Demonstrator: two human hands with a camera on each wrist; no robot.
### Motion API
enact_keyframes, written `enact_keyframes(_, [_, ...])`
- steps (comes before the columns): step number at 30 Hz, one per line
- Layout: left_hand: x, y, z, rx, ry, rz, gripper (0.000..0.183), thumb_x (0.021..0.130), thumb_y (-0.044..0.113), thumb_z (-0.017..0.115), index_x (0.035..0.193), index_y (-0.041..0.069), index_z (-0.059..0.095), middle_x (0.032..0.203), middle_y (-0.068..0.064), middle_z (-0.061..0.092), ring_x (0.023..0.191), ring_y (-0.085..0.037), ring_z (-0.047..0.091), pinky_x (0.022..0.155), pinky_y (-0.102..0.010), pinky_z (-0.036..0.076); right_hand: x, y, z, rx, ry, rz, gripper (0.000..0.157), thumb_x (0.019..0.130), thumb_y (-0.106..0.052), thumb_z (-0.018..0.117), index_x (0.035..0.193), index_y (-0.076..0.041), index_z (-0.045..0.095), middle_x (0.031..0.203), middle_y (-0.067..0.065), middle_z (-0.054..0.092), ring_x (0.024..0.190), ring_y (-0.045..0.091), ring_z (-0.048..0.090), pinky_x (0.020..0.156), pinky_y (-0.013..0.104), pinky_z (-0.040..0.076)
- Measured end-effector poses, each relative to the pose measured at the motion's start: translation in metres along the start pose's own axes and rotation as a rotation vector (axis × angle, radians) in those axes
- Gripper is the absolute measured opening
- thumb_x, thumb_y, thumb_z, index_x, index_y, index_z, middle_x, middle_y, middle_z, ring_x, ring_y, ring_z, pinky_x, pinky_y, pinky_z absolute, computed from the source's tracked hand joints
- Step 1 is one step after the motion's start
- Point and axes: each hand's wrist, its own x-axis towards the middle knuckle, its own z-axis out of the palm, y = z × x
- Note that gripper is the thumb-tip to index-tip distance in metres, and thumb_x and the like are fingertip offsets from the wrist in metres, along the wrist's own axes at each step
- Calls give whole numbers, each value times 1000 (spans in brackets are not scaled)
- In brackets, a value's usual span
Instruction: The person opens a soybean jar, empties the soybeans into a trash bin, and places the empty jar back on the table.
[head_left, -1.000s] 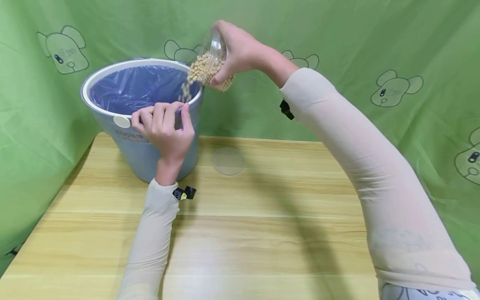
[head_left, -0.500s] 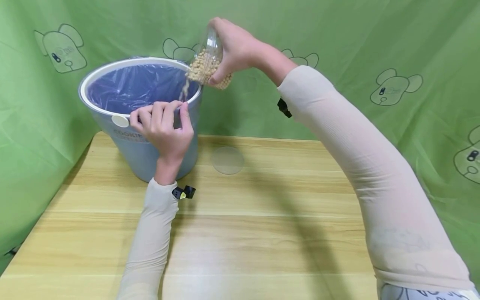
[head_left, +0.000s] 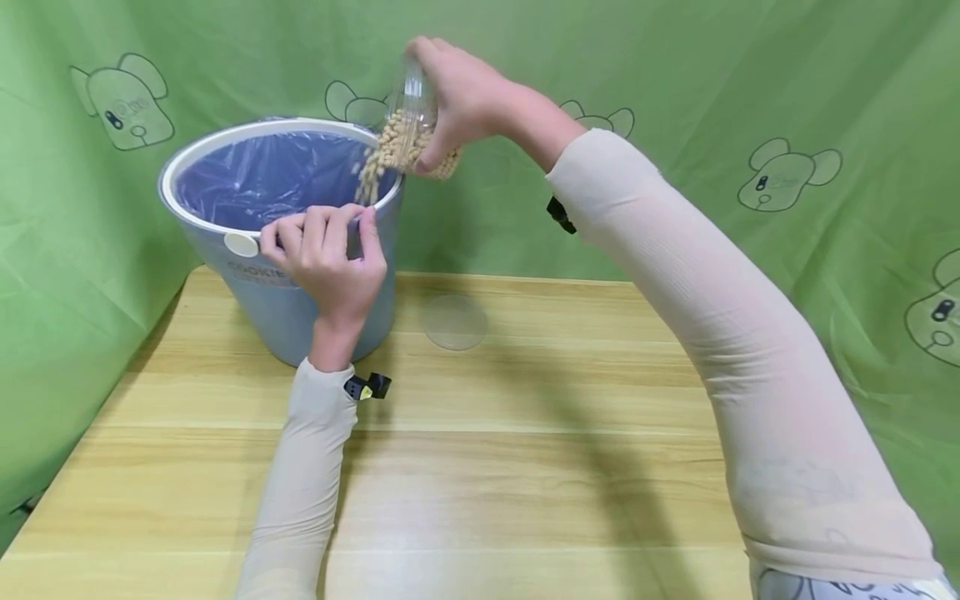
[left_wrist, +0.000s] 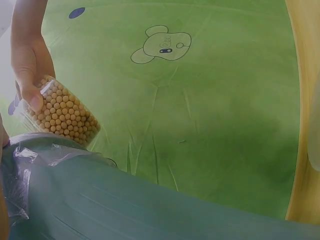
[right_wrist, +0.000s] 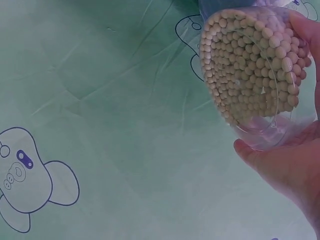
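My right hand (head_left: 468, 96) grips a clear plastic jar (head_left: 414, 87), tilted mouth-down to the left over the right rim of a blue trash can (head_left: 281, 308). Round, pale soybeans (head_left: 371, 179) tumble from its mouth into the can, which has a translucent bag lining (head_left: 255, 179) inside. Through the jar's base in the right wrist view, many soybeans (right_wrist: 245, 70) still show. The fingers of my left hand (head_left: 330, 258) curl over the can's front rim, beside a white round button (head_left: 242, 243). Where the beans land is hidden behind that hand.
On the wooden table (head_left: 510, 483), a clear round disc (head_left: 454, 322), perhaps the jar's lid, lies right of the can. Green cloth (head_left: 525, 225) with cartoon animal heads hangs behind and at both sides.
The jar and right hand have shifted slightly left, with the jar tipped further. The stream of soybeans looks thicker. My left hand stays on the rim.
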Motion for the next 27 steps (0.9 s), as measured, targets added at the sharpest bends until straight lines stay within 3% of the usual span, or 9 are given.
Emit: enact_keyframes(27, [0, -2, 2, 4, -9, -5, 28, 96, 31, 65, 81, 10, 75, 81, -10, 69, 82, -33, 48, 104, -49, 28, 4, -12, -6, -78, -49, -6, 120, 68, -35, 91, 160, -13, 17, 157, 8, 37, 139, 23, 42, 115, 36, 42])
